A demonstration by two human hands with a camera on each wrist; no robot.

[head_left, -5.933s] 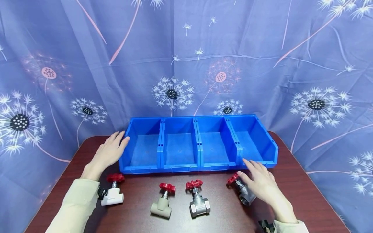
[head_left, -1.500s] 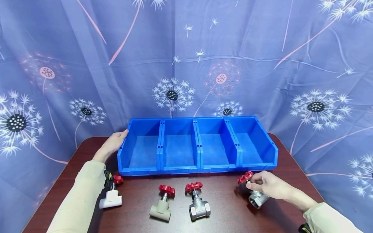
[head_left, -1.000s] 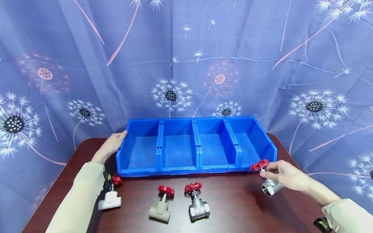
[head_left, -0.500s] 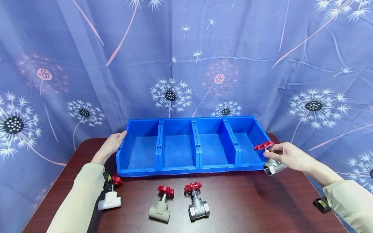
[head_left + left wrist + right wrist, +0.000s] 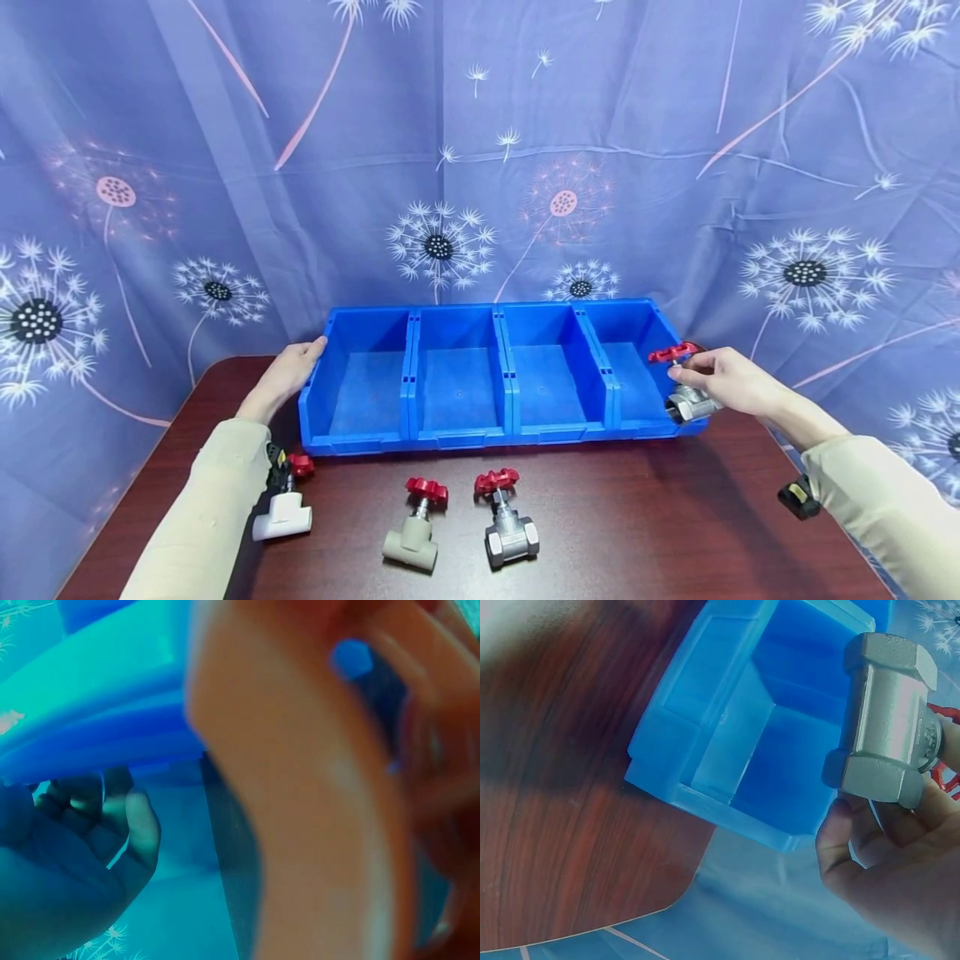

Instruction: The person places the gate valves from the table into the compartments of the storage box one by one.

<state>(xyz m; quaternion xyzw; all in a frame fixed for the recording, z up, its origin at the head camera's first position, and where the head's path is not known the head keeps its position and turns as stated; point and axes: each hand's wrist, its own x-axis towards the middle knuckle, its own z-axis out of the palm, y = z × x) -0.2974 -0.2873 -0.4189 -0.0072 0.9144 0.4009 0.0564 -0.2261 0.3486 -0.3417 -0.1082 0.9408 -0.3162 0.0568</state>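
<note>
My right hand (image 5: 738, 382) pinches a silver metal gate valve (image 5: 690, 403) below its red handwheel (image 5: 672, 352). It is held up at the front right of the rightmost blue bin (image 5: 628, 367), overlapping that bin's side wall in the head view. From the right wrist, the valve body (image 5: 889, 720) shows large over the bin's opening, while the handwheel is partly hidden behind fingers. On the far left, my left hand (image 5: 283, 377) holds the outer wall of the leftmost blue bin (image 5: 315, 417), thumb at the rim. Its fingers (image 5: 112, 814) curl at the blue edge in the left wrist view.
Along the table's front lie a white plastic valve (image 5: 283, 517) near the left sleeve, a beige plastic valve (image 5: 412, 542) and another silver valve (image 5: 512, 537), all with red handwheels. Joined bins form a row before a dandelion-patterned curtain (image 5: 480, 150). The wooden table (image 5: 600, 517) has rounded back corners.
My right hand has taken hold of the rightmost valve, lifted it off the table and carried it right and up to the rightmost bin. My left hand now holds the leftmost bin's side.
</note>
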